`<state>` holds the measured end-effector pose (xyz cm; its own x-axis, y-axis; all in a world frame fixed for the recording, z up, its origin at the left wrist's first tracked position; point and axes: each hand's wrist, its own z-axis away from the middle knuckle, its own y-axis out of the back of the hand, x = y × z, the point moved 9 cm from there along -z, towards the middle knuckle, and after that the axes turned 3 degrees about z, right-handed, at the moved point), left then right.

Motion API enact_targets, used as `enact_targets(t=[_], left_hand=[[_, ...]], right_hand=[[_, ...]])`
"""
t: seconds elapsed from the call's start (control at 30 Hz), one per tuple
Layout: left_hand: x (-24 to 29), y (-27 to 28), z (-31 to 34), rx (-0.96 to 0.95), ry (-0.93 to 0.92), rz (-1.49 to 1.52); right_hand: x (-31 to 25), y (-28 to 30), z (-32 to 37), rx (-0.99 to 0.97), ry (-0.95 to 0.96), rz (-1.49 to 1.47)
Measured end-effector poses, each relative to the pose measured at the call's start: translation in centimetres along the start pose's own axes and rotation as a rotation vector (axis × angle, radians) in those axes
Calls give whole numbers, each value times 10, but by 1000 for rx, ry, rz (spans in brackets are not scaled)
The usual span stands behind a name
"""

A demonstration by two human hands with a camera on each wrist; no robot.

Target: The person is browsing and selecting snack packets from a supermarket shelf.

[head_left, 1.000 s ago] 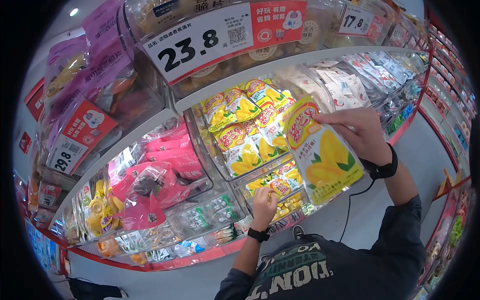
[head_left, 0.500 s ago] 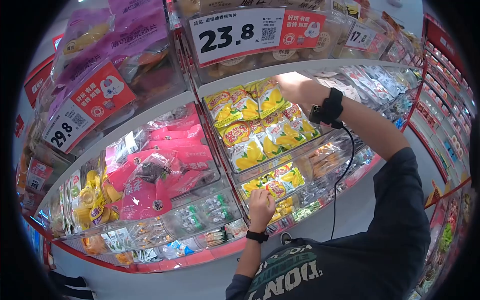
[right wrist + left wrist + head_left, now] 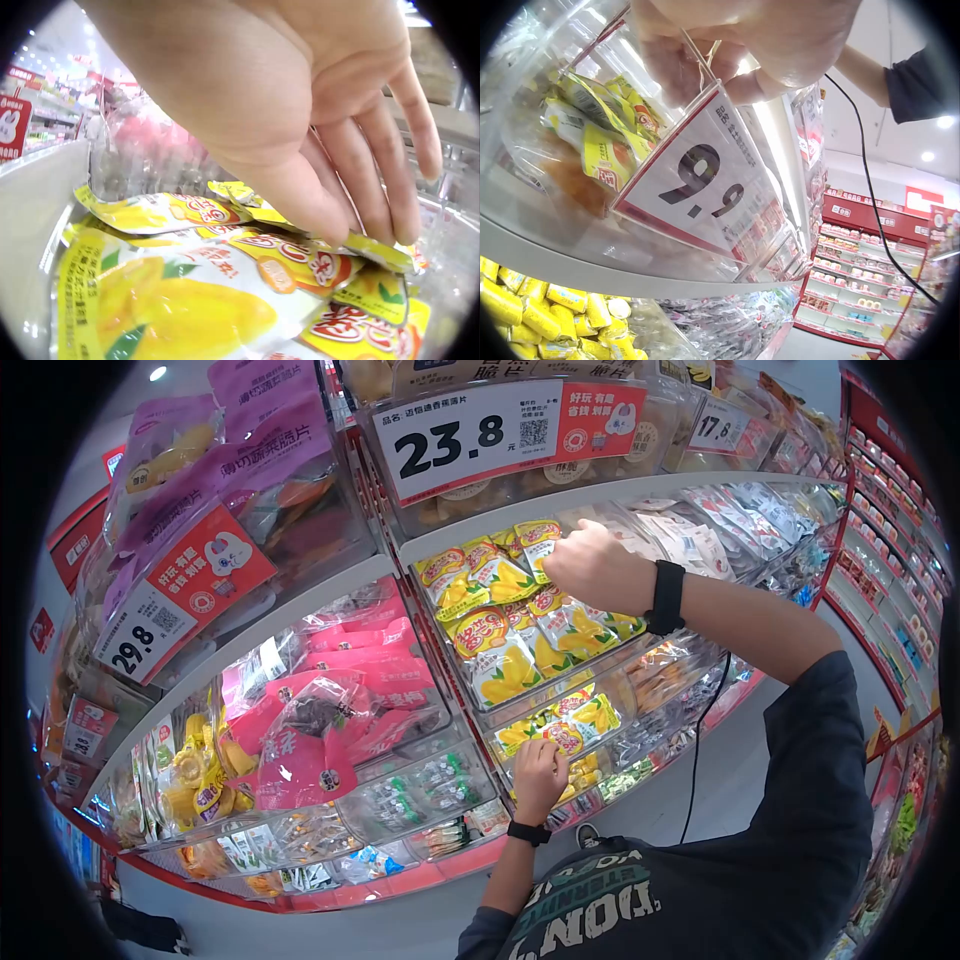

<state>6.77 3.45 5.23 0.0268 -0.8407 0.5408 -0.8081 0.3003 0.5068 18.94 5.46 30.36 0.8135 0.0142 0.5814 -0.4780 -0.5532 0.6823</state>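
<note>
In the head view my right hand (image 3: 598, 568) is over the bin of yellow-and-white mango snack bags (image 3: 492, 672). The right wrist view shows its thumb and fingertips pinching the yellow edge of one mango snack bag (image 3: 381, 252), among others lying flat and overlapping. My left hand (image 3: 540, 775) stays lower, at the front of a smaller clear bin with more yellow packets (image 3: 590, 712). Seen from the left wrist, its fingers curl over the bin's front rim, with the thumb near the top corner of a 9.9 price card (image 3: 697, 180).
Pink bags (image 3: 330, 725) fill the bin to the left. Above hangs a shelf edge with a large 23.8 price sign (image 3: 465, 440). White packets (image 3: 690, 540) lie to the right. A black cable (image 3: 708, 740) hangs from the right wrist.
My right hand held a mango bag up at the right, then went down into the bin; now it is slightly further left over the bags. The left hand stays at the lower bin.
</note>
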Motion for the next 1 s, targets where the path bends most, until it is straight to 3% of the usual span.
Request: enact_targets(t=[0.03,0.17,0.2,0.3,0.4,0.5,0.57,0.63,0.7,0.77,0.83,0.93,1.0], left_hand=[[-1,0,0,5,1,3],[2,4,-1,34,-1,7],[1,4,-2,32,4,6],[-1,3,-1,23,30,-5],[-6,1,-3,4,74,-31],[-13,-4,-2,-42,139,-52],[-15,-9,-3,-96,155,-95],[-10,-11,-7,-124,142,-139],[-11,-17,-5,-151,161,-189],[-6,-17,-10,-146,151,-242],[-10,-22,-11,-194,194,-227],[-13,-21,-10,-207,238,-190],[-11,-15,-12,-175,238,-153]], right_hand=[[1,1,0,20,9,36],[18,-27,-3,-239,-89,106],[18,-30,-5,-380,-133,103],[14,-32,-3,-469,-130,111],[3,9,12,-156,-30,72],[-11,39,20,-262,-71,-179],[-44,82,27,-253,13,-626],[-88,93,55,-388,222,-985],[-135,69,96,-636,367,-1151],[-163,10,135,-804,326,-1019],[-143,-37,142,-251,64,-951],[-113,-112,159,-235,-327,-600],[-118,-118,163,-124,-329,-691]])
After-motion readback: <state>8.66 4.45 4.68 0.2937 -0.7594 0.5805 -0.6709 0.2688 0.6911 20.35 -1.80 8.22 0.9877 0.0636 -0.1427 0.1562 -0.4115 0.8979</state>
